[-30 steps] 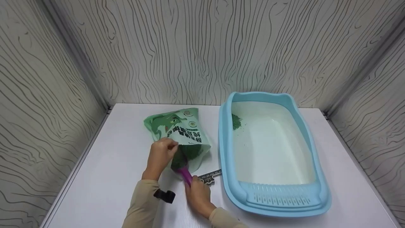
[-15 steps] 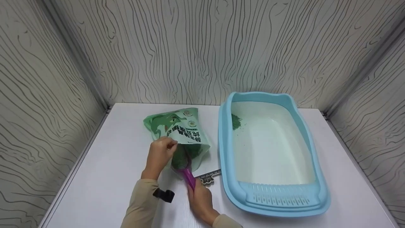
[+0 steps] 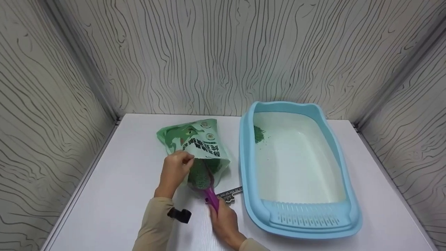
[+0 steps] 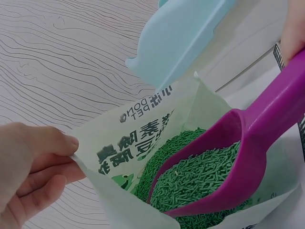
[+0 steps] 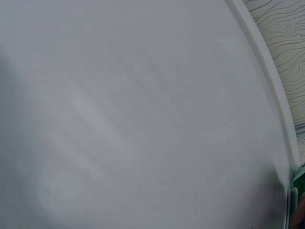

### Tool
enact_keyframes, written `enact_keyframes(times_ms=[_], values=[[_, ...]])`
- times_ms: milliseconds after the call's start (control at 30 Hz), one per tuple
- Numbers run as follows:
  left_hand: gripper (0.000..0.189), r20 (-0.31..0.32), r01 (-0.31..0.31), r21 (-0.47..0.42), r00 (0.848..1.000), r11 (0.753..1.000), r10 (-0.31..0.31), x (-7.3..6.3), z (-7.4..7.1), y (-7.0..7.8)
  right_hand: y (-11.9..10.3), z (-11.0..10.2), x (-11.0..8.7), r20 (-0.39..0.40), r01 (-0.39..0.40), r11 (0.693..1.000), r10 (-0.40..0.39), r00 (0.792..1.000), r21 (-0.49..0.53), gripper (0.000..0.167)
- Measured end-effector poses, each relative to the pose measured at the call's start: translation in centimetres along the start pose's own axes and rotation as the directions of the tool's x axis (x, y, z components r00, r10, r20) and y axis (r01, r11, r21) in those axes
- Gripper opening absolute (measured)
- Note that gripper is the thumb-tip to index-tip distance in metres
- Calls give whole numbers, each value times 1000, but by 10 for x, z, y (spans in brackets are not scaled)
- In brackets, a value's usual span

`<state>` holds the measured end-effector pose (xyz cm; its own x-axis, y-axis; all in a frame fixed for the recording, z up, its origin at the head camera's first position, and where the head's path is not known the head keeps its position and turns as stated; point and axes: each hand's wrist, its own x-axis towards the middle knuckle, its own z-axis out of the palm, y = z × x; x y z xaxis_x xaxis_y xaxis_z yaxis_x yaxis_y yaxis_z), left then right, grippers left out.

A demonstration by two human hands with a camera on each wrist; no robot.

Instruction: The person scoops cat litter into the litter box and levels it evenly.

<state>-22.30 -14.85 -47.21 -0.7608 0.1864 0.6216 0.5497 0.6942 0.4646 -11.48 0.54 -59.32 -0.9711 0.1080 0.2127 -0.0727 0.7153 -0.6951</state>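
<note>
My left hand (image 3: 173, 170) pinches the mouth of a green printed bag (image 3: 200, 139) between thumb and fingers, lifting its edge. Inside the bag, in the left wrist view, are green pellets (image 4: 176, 150), which look like cat litter. A purple scoop (image 4: 252, 164) heaped with these pellets sits in the bag's mouth, its handle pointing out toward me. Around that handle curl the fingers of my right hand (image 3: 224, 219). The right wrist view holds mostly a pale, blurred surface, with only a sliver of the bag (image 5: 299, 179) at its right edge.
Right of the bag stands a light-blue litter tray (image 3: 246, 153) with a slotted front step and a small green pellet pile (image 3: 258, 134) inside at the left. A dark ruler-like strip (image 3: 230, 192) lies between bag and tray. Patterned walls (image 3: 209, 52) enclose the white table (image 3: 115, 181).
My right hand has drawn the scoop slightly back and to the right, so more of its pellet load shows. The left hand keeps its pinch on the bag, nearly unmoved.
</note>
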Motion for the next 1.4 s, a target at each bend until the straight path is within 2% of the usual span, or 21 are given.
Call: enact_keyframes(times_ms=[167,467,700,900,1000,1200,1400], values=[[4,-1,7,4,1000,1000,-7,0,0,0,1,-5,-1,5,-1,1000,1,1000,-7,19],[6,-8,-1,20,1000,1000,1,-2,2,-1,2,-8,-3,-37,24,998,-26,999,-64,21],[5,15,7,16,1000,1000,-7,-2,-1,0,1,-17,-7,4,61,997,-61,998,-54,22],[4,54,-4,11,999,1000,3,0,-3,-3,0,-26,-12,-5,118,992,-119,993,-53,20],[5,86,-3,0,996,1000,3,2,-5,-5,-3,-31,-13,16,109,993,-109,994,-40,21],[6,154,-16,-38,988,999,22,2,-9,-9,-8,-43,-15,97,41,999,-41,994,-6,22],[10,149,-25,-70,988,997,35,-2,-10,-15,-10,-53,-16,111,37,999,-35,993,-11,21]])
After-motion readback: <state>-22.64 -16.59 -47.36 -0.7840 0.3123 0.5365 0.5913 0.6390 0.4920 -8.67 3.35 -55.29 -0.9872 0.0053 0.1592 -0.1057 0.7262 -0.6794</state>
